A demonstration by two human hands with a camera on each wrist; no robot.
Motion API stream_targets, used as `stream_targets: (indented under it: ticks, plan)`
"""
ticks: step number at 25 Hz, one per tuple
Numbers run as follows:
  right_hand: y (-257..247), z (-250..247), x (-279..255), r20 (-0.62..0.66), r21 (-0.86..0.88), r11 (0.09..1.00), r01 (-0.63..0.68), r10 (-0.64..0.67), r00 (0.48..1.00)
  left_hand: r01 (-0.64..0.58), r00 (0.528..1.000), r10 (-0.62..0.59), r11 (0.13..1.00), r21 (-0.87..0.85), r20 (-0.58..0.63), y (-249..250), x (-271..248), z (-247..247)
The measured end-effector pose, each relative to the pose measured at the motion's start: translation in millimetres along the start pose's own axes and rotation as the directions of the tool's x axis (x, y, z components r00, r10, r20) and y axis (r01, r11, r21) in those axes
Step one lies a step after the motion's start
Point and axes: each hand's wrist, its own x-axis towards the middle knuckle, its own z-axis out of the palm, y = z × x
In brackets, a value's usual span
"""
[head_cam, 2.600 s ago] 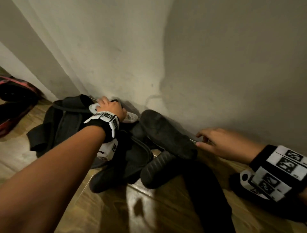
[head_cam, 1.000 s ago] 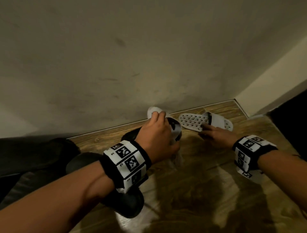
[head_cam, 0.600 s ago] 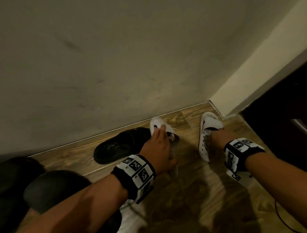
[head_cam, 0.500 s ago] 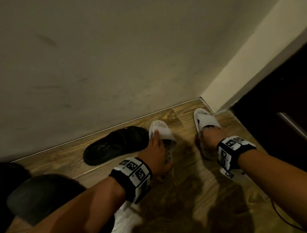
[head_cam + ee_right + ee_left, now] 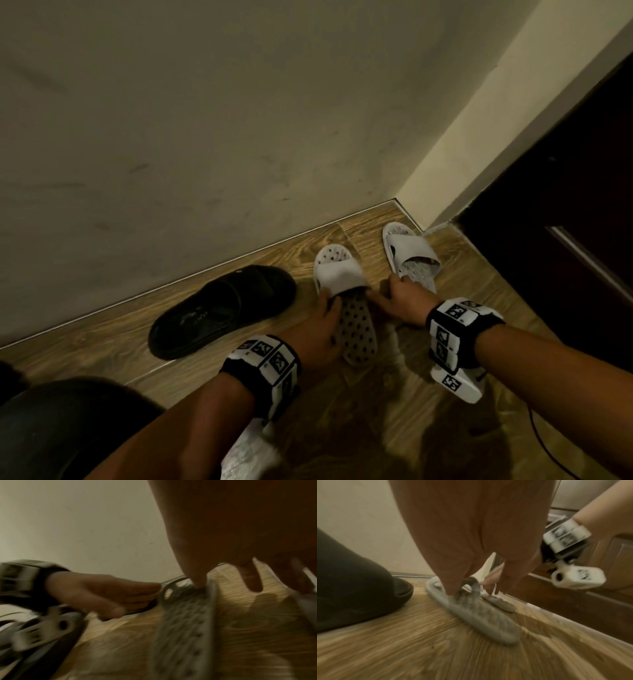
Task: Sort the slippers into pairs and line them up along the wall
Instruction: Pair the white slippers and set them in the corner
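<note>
Left hand (image 5: 322, 330) — on nearer white slipper (image 5: 337, 274)

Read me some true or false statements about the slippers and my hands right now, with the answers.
1. The left white slipper and the right white slipper lie side by side, toes toward the wall. True.
2. The black slipper lies between them. False: it lies left of both.
3. The left hand touches the left white slipper. True.
4. The right hand grips the black slipper. False: it is down between the white slippers.
</note>
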Motion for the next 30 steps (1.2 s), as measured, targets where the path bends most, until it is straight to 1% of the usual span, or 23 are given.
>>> stream_targets:
  ticks: [3, 5, 6, 7, 8, 10, 12, 13, 15, 18, 21, 23, 25, 27, 28, 30]
  plan:
    - [-21, 11, -15, -0.133, -0.151, 0.979, 0.139, -0.159, 0.978, -0.098, 0.987, 0.1, 0.995, 0.024, -0.124, -5, -1, 2]
    - [-34, 18, -25, -0.214, -0.18, 0.975, 0.133, -0.171, 0.962, -0.135, 0.974, 0.147, 0.988, 0.081, -0.173, -10, -5, 1]
    - [-38, 20, -29, -0.231, -0.171, 0.976, 0.132, -0.17, 0.958, -0.139, 0.974, 0.15, 0.988, 0.073, -0.17, -13, -7, 0]
    - [-41, 23, -31, -0.204, -0.16, 0.972, 0.173, -0.204, 0.958, -0.138, 0.977, 0.145, 0.989, 0.058, -0.154, -17, -8, -1]
    - [-43, 28, -34, -0.142, -0.152, 0.959, 0.241, -0.262, 0.954, -0.136, 0.981, 0.143, 0.989, 0.064, -0.128, -19, -9, -1]
    - [-46, 38, -40, -0.018, -0.162, 0.918, 0.361, -0.369, 0.929, -0.126, 0.988, 0.134, 0.986, 0.112, -0.076, -21, -10, -3]
    - [-48, 49, -46, 0.02, -0.19, 0.894, 0.405, -0.409, 0.912, -0.097, 0.993, 0.102, 0.992, 0.078, -0.066, -19, -11, -6]
    - [-46, 53, -48, 0.023, -0.207, 0.894, 0.397, -0.401, 0.916, -0.086, 0.993, 0.09, 0.995, 0.053, -0.078, -17, -12, -9]
    - [-39, 51, -47, 0.04, -0.24, 0.912, 0.333, -0.333, 0.942, -0.061, 0.994, 0.065, 0.997, 0.047, -0.093, -15, -15, -12]
    - [-20, 34, -32, 0.072, -0.336, 0.924, 0.18, -0.165, 0.984, -0.005, 0.998, 0.009, 0.997, 0.078, -0.059, -14, -20, -12]
    - [-2, 24, -18, 0.029, -0.364, 0.931, 0.036, -0.027, 0.999, 0.013, 0.999, -0.011, 0.998, 0.063, -0.031, -15, -21, -10]
    - [8, 23, -13, 0.04, -0.295, 0.954, -0.047, 0.061, 0.997, 0.019, 0.999, -0.017, 0.998, 0.056, -0.031, -17, -20, -8]
    - [17, 22, -9, 0.139, -0.126, 0.986, -0.113, 0.13, 0.982, 0.025, 0.999, -0.024, 0.999, 0.046, -0.023, -20, -19, -5]
    - [26, 18, -4, 0.213, 0.024, 0.993, -0.114, 0.106, 0.971, 0.029, 1.0, -0.029, 0.999, 0.041, -0.009, -22, -19, -4]
    - [28, 15, -2, 0.217, 0.062, 0.994, -0.091, 0.075, 0.973, 0.03, 1.0, -0.029, 0.999, 0.036, -0.006, -23, -19, -4]
    - [30, 12, 1, 0.218, 0.072, 0.996, -0.05, 0.033, 0.975, 0.026, 1.0, -0.026, 0.999, 0.019, 0.005, -23, -20, -2]
